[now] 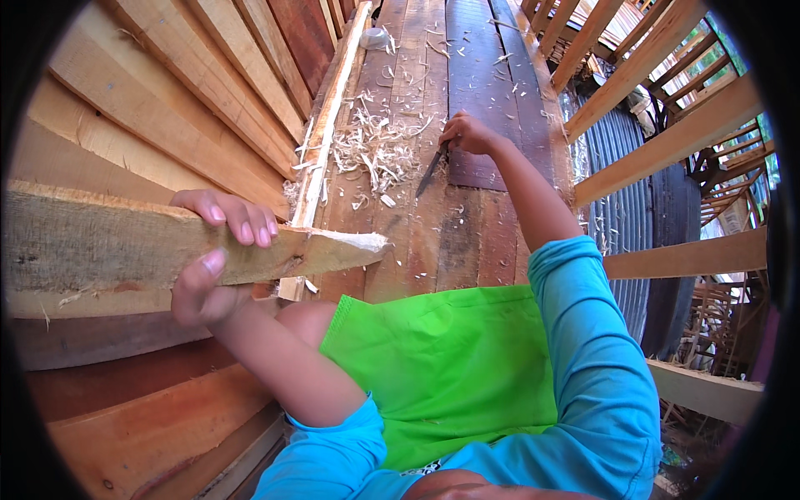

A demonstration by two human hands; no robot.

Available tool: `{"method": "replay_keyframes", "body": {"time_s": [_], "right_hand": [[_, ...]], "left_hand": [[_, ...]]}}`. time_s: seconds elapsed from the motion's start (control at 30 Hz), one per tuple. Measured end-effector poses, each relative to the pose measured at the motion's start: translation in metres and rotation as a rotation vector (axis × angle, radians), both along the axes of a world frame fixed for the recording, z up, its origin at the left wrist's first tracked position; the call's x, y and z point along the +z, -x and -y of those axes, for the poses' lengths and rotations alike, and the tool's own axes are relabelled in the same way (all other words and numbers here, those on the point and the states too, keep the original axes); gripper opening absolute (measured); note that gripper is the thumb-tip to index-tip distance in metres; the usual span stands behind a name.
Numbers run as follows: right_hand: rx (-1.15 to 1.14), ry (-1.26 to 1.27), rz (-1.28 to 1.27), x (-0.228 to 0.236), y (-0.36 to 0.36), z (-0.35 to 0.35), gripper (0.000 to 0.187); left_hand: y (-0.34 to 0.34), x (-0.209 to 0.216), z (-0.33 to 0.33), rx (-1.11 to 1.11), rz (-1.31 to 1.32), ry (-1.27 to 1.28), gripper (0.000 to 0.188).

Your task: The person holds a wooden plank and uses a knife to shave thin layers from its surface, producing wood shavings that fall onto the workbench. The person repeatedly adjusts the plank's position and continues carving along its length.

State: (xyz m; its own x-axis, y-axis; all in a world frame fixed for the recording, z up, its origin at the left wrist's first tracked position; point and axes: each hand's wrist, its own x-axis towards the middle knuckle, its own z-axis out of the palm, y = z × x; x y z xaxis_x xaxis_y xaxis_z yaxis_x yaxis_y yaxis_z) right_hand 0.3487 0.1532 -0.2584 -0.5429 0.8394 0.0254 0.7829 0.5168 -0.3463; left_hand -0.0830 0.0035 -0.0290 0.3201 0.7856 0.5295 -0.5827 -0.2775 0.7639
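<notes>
My left hand (212, 262) grips a rough wooden plank (108, 246) that runs in from the left edge; its right end is cut to a ragged, pale point (354, 244). My right hand (468, 133) is stretched forward over the plank floor and is closed on the handle of a knife (429, 172), whose dark blade points down and left toward the floor. A pile of pale wood shavings (375, 146) lies on the floor just left of the knife. My knee in green shorts (433, 358) is below.
Long planks (192, 92) lean in a stack on the left. A thin pale strip of wood (325, 137) lies along the floor beside them. A wooden railing (667, 146) and corrugated metal sheet (621, 167) border the floor (467, 242) on the right.
</notes>
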Motion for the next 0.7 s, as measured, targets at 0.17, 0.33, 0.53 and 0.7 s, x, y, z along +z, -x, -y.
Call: {"method": "replay_keyframes", "body": {"time_s": [0.17, 0.33, 0.53, 0.7], "right_hand": [[-0.026, 0.017, -0.172, -0.026, 0.003, -0.043, 0.034], [-0.03, -0.053, -0.114, -0.026, 0.043, -0.067, 0.033], [-0.04, -0.297, -0.178, -0.026, 0.067, -0.074, 0.023], [-0.085, -0.327, -0.163, -0.001, 0.035, -0.054, 0.026]], "left_hand": [[-0.005, 0.002, -0.001, -0.002, 0.008, -0.006, 0.036], [-0.007, 0.001, 0.0, 0.028, 0.016, -0.001, 0.037], [-0.005, 0.001, 0.001, 0.042, -0.007, 0.007, 0.037], [-0.002, -0.001, 0.001, 0.03, 0.0, 0.015, 0.037]]}}
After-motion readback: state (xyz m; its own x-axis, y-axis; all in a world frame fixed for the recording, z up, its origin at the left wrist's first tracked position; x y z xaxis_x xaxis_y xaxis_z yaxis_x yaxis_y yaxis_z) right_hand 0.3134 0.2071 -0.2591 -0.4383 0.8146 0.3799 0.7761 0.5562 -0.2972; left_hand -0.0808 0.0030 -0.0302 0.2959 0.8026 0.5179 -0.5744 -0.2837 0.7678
